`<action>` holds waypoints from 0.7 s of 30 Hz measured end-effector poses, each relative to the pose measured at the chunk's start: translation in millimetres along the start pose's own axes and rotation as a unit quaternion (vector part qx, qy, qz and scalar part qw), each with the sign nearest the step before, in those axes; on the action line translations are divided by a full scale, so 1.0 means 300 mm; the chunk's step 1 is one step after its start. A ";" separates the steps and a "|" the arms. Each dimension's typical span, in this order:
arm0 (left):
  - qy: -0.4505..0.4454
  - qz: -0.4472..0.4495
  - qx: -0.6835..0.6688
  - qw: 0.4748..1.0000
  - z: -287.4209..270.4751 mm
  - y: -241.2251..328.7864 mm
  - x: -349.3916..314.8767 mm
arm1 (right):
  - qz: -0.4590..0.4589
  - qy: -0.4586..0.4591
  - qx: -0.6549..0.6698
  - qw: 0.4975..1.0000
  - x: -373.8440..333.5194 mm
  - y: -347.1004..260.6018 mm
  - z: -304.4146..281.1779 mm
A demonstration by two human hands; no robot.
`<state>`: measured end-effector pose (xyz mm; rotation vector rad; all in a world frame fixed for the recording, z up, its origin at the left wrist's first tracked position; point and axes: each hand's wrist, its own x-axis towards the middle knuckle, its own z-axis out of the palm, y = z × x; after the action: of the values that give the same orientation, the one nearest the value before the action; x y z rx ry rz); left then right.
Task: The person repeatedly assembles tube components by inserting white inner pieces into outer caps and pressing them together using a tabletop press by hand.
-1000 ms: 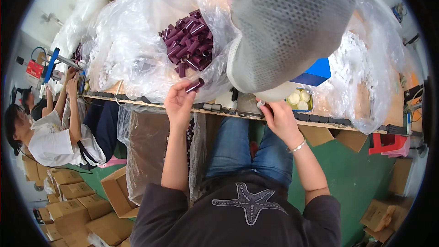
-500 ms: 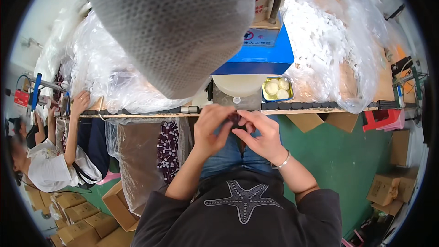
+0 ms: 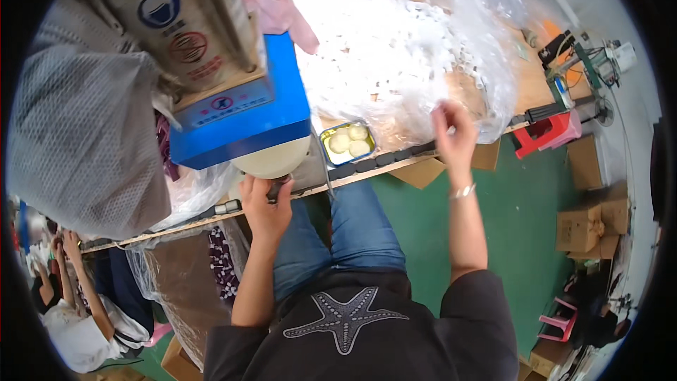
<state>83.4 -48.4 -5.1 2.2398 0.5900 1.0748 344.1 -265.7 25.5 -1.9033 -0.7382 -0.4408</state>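
Observation:
My left hand is closed around a small dark piece, right under the cream rounded part of a blue machine. Fingers hide most of that piece, so its kind does not show. Farther right, my right hand hovers by the front edge of the bench, its fingers bent but apart, slightly blurred, with nothing visible in them. Just beyond it spreads a heap of small white plastic parts on clear plastic sheeting.
A small tin with several pale round pieces stands right of the machine. A grey mesh cover fills the left. Below the bench hangs a bag beside dark purple parts. A red stool and cartons stand right; a co-worker sits left.
My hands were together over my lap and have parted. The left went to the machine with the dark piece; the right moved out toward the white heap. My view has turned to the right.

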 end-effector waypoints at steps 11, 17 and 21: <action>-0.019 -0.030 -0.091 0.995 0.058 -0.033 0.000 | 0.107 -0.089 -0.468 0.873 0.440 0.795 -0.167; -0.022 -0.055 -0.120 0.991 0.029 -0.032 -0.004 | 0.098 -0.034 -0.425 0.899 0.394 0.735 -0.107; -0.006 -0.059 -0.105 0.993 0.019 -0.014 0.000 | 0.046 -0.003 -0.322 0.946 0.295 0.375 -0.034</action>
<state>87.4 -47.0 -10.7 2.0039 0.5687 1.0134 485.1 -283.2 6.1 -2.5370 -0.5377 -0.6747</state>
